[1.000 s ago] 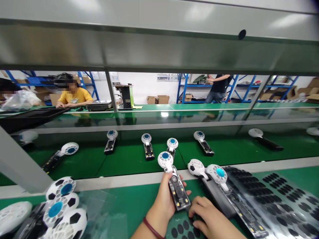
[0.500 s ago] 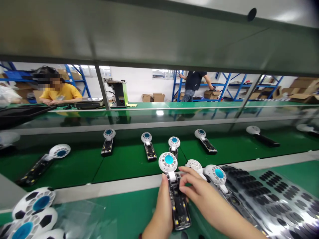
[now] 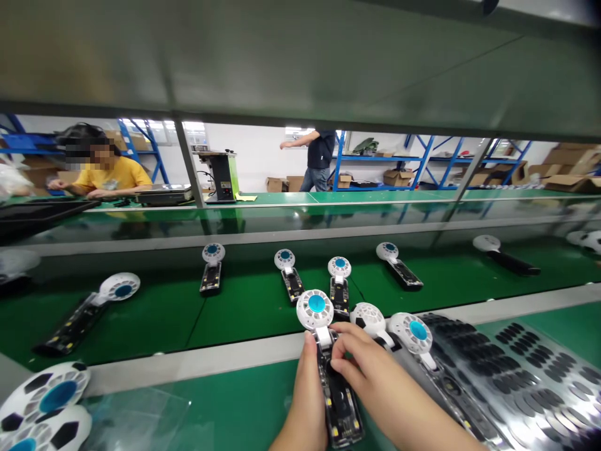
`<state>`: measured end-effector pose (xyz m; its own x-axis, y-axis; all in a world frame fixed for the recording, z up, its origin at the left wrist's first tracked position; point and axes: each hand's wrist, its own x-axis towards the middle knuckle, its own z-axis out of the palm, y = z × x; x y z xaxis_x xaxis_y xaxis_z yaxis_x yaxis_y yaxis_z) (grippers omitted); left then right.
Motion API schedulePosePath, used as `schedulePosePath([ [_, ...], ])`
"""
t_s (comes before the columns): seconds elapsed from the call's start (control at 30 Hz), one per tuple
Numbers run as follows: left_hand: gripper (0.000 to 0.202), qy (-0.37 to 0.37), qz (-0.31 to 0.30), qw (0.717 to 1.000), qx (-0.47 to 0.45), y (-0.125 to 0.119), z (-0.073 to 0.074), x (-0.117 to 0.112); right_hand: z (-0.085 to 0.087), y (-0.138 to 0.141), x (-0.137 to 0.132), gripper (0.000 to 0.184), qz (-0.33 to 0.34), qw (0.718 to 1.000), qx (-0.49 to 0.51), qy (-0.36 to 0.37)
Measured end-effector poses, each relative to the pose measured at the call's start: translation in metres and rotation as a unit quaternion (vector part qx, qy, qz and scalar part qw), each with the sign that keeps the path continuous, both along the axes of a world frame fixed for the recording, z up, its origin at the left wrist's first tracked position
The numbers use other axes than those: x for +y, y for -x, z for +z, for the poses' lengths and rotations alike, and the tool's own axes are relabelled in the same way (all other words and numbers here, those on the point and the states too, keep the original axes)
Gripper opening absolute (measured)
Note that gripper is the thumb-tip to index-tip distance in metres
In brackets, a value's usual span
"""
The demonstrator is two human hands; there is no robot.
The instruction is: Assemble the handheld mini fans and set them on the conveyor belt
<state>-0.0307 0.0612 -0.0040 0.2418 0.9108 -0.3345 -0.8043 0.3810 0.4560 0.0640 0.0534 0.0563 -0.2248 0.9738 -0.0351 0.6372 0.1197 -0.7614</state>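
A handheld fan (image 3: 339,401) with a round white head and blue centre stands tilted in front of me. Its clear-edged handle shows a dark circuit board. My left hand (image 3: 303,394) wraps the handle from the left, thumb along its upper edge. My right hand (image 3: 364,363) is closed over the upper part of the same handle, thumb and forefinger pinched against the board; whatever lies between those fingertips is hidden. Just right of my hands lie a football-patterned fan (image 3: 369,318) and another blue-centred fan (image 3: 410,332).
Several similar fans lie along the green conveyor belt (image 3: 244,319) ahead. Football-patterned fan heads (image 3: 70,429) are piled at lower left beside clear plastic film (image 3: 136,407). Sheets of black oval stickers (image 3: 530,369) lie at right. Overhead hangs a shelf (image 3: 282,62). Two people are beyond.
Fans on the belt have shifted slightly right in view. My hands stay on the same fan, slightly lower. The standing person at the back has moved left; the seated person's arm has lifted.
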Motion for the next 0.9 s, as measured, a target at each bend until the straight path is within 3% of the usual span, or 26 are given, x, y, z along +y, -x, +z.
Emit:
schedulePosePath([
  [0.9, 0.044, 0.034, -0.033, 0.997, -0.059, 0.0016, 0.0035, 0.0001, -0.0012, 0.0054, 0.0022, 0.016, -0.026, 1.000, 0.005, 0.000],
])
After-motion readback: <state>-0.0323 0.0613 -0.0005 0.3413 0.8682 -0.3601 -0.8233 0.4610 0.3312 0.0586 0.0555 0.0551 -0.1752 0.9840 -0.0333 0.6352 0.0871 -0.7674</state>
